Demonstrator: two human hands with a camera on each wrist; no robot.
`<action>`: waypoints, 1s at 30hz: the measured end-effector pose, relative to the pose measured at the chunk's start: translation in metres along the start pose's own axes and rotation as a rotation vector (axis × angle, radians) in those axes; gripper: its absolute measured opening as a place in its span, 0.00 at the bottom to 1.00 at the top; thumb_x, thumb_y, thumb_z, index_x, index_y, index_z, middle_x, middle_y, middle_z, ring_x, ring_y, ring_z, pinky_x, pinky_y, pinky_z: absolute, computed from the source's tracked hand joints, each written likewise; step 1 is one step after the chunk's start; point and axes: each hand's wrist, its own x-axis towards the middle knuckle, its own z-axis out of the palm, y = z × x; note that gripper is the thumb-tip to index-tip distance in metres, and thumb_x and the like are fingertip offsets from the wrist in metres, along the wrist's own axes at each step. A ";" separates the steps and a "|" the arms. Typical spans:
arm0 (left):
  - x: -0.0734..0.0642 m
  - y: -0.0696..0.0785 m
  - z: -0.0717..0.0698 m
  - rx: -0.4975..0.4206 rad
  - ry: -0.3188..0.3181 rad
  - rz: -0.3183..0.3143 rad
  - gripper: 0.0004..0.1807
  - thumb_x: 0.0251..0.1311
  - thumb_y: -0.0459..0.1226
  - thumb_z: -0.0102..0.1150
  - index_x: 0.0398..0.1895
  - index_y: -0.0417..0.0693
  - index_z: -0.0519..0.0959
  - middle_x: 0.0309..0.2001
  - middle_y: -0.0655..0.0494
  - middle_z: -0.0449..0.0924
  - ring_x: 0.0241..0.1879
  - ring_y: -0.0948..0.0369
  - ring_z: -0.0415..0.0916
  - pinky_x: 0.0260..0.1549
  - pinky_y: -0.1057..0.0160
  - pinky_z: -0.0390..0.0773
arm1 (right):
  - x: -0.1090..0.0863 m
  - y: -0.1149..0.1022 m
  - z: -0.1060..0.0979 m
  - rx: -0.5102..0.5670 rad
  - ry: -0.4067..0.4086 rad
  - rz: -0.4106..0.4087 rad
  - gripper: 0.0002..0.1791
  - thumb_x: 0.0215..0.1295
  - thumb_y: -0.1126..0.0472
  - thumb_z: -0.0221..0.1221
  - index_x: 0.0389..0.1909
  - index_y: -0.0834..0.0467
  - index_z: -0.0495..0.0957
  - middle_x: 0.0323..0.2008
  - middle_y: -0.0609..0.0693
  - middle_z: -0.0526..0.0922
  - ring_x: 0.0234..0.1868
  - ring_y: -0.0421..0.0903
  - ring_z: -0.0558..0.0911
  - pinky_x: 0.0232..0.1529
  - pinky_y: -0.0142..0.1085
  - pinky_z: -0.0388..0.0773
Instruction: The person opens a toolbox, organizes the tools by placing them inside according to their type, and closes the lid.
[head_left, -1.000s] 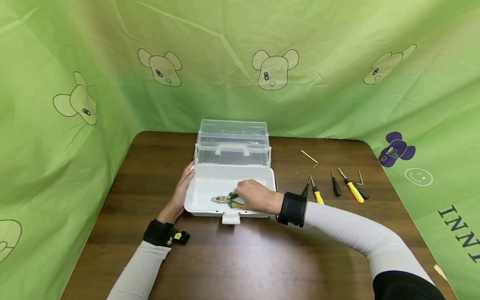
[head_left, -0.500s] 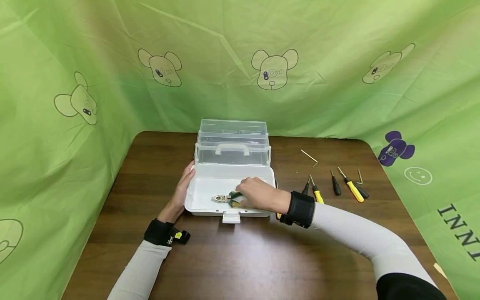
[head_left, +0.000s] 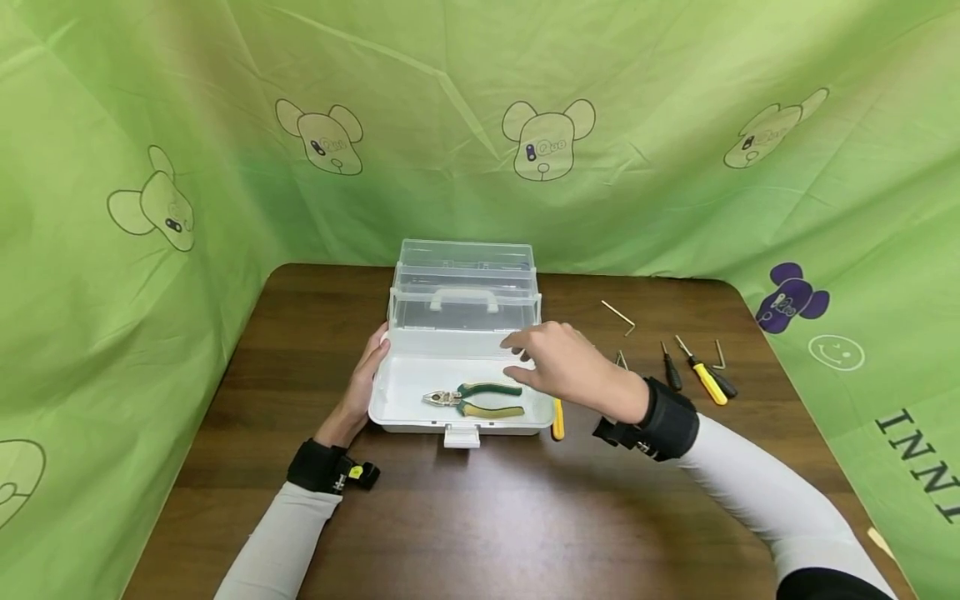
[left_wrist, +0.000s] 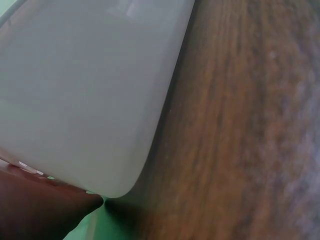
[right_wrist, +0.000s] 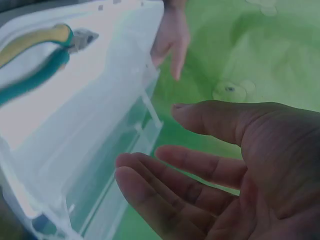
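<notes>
A white toolbox (head_left: 420,371) with a raised clear lid stands on the table. Inside lie pliers (head_left: 491,411) with green and tan handles, their metal jaws pointing left. My left hand (head_left: 362,385) holds the toolbox by its left side, thumb at the rim and the other fingers along the outside. Over the right part of the box hovers my right hand (head_left: 573,367), fingers spread apart and holding nothing. The right wrist view shows that hand (right_wrist: 225,170) with its palm bare and the pliers (right_wrist: 45,60) lying beyond it.
Right of the box, screwdrivers with yellow (head_left: 710,385) and black (head_left: 672,373) handles lie with hex keys (head_left: 618,314). One yellow handle (head_left: 558,419) sits close against the box's right side. A green printed cloth (head_left: 450,125) hangs behind the table (head_left: 480,517).
My right hand has let go of the pliers, leaving them in the toolbox, and has moved up and to the right. The left hand stays in place.
</notes>
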 end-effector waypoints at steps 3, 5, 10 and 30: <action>0.000 0.001 0.000 0.002 0.004 0.000 0.38 0.84 0.49 0.30 0.87 0.42 0.37 0.86 0.43 0.34 0.84 0.48 0.32 0.80 0.40 0.34 | -0.005 0.004 -0.007 0.002 0.022 0.046 0.16 0.64 0.60 0.74 0.49 0.63 0.88 0.41 0.56 0.92 0.37 0.48 0.90 0.35 0.42 0.87; 0.000 0.001 0.000 -0.003 0.002 0.003 0.38 0.84 0.48 0.30 0.87 0.42 0.37 0.86 0.43 0.35 0.84 0.48 0.32 0.80 0.40 0.34 | -0.009 0.008 -0.010 0.002 0.045 0.069 0.16 0.64 0.60 0.74 0.49 0.64 0.88 0.40 0.56 0.92 0.36 0.48 0.90 0.34 0.42 0.87; -0.001 0.002 0.001 -0.006 0.003 0.000 0.38 0.84 0.48 0.30 0.87 0.42 0.37 0.86 0.42 0.35 0.84 0.48 0.32 0.80 0.40 0.34 | -0.018 0.020 -0.011 -0.001 0.109 0.102 0.12 0.65 0.64 0.72 0.47 0.64 0.88 0.32 0.52 0.90 0.30 0.43 0.86 0.31 0.41 0.85; 0.000 -0.001 -0.002 0.028 -0.002 -0.005 0.38 0.84 0.49 0.30 0.87 0.42 0.36 0.86 0.43 0.33 0.84 0.48 0.29 0.79 0.39 0.32 | -0.056 0.058 -0.010 -0.009 0.110 0.339 0.15 0.67 0.61 0.70 0.49 0.67 0.85 0.29 0.50 0.89 0.28 0.45 0.86 0.29 0.44 0.83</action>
